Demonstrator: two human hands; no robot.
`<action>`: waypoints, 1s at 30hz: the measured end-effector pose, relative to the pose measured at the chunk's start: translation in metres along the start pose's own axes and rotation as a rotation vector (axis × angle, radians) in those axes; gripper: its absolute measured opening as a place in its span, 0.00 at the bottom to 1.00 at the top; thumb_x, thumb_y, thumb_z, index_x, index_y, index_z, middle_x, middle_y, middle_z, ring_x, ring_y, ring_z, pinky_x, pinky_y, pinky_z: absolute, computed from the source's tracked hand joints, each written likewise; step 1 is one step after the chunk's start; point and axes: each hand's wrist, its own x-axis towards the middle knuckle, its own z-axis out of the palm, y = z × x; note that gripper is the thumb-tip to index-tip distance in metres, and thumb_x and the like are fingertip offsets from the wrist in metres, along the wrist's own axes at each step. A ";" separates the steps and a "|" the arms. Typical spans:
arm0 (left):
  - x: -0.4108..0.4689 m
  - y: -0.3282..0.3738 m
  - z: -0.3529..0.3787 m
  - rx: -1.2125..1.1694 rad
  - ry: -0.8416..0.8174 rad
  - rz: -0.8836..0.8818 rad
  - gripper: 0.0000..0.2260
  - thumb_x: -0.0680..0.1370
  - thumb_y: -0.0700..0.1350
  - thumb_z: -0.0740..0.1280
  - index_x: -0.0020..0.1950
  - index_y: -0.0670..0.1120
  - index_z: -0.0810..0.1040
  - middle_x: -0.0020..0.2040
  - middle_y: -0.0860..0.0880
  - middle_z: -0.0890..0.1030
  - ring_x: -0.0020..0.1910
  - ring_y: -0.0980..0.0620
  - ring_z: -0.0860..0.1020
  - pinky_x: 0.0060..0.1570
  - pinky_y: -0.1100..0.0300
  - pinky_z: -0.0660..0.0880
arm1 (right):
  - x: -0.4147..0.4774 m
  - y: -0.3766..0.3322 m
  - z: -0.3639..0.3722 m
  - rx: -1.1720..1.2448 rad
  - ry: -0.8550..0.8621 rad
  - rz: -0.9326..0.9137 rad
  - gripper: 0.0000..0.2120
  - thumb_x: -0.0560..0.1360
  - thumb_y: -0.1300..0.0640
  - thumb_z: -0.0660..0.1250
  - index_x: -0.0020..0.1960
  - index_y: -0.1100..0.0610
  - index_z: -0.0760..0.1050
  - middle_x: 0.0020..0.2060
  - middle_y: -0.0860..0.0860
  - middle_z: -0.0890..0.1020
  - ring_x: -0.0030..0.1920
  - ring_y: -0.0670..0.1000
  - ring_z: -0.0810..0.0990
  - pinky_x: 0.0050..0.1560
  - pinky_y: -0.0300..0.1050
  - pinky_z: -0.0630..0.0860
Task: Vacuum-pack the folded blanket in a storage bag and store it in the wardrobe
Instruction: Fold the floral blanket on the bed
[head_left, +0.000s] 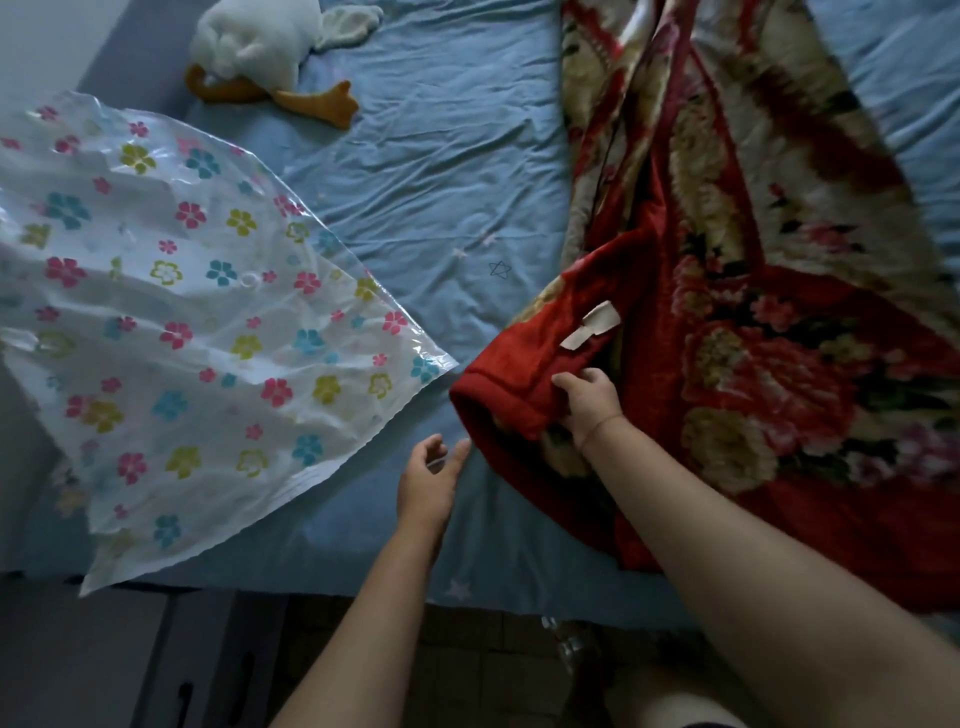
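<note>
Blanket (753, 364) first: red plush with cream and pink flowers, it sprawls unfolded and rumpled down the right side of the bed, running from the far edge to the near one. Now sweeping across from the left: a pale wall (52, 36) in the far corner, and below it the storage bag (182, 322), translucent plastic printed with pink, blue and yellow flowers, lying crinkled and empty on the bed's left side, its near corner poking out past the mattress edge. Beneath that corner, a grey piece of furniture (130, 665) with dark slots. Up top, a white plush duck (254, 47) with orange feet sits at the far side. The middle is bare, creased blue bed sheet (431, 171) with small stars on it, and brown tiled floor (467, 665) shows below the bed's near edge. Here's the left hand (426, 483), fingers relaxed and spread, holding nothing, hovering just beside the blanket's near corner. And the right hand (589, 405) has that corner, fingers curled over the red hemmed edge, just below a small white label (592, 325) sewn to the fabric. The bag's right tip and the blanket's corner lie near each other, not touching.
</note>
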 end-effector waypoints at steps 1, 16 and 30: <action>-0.003 0.003 0.006 0.005 -0.017 0.002 0.23 0.77 0.51 0.70 0.68 0.43 0.72 0.61 0.46 0.78 0.56 0.53 0.75 0.58 0.58 0.72 | -0.006 -0.006 -0.017 -0.035 0.020 -0.042 0.06 0.74 0.66 0.64 0.47 0.56 0.71 0.43 0.56 0.79 0.39 0.52 0.77 0.40 0.47 0.76; -0.066 0.049 0.195 0.218 -0.211 0.103 0.35 0.69 0.61 0.74 0.68 0.43 0.72 0.65 0.42 0.76 0.63 0.46 0.75 0.67 0.51 0.70 | -0.140 -0.185 -0.394 -0.088 0.076 -0.340 0.09 0.75 0.60 0.61 0.47 0.50 0.78 0.38 0.45 0.85 0.35 0.43 0.83 0.33 0.38 0.80; -0.100 -0.020 0.258 0.900 -0.222 0.015 0.49 0.67 0.65 0.73 0.79 0.51 0.52 0.79 0.44 0.55 0.77 0.43 0.56 0.73 0.44 0.56 | -0.008 -0.091 -0.523 -0.819 0.446 0.026 0.15 0.78 0.54 0.64 0.58 0.65 0.75 0.53 0.63 0.79 0.55 0.63 0.77 0.58 0.55 0.73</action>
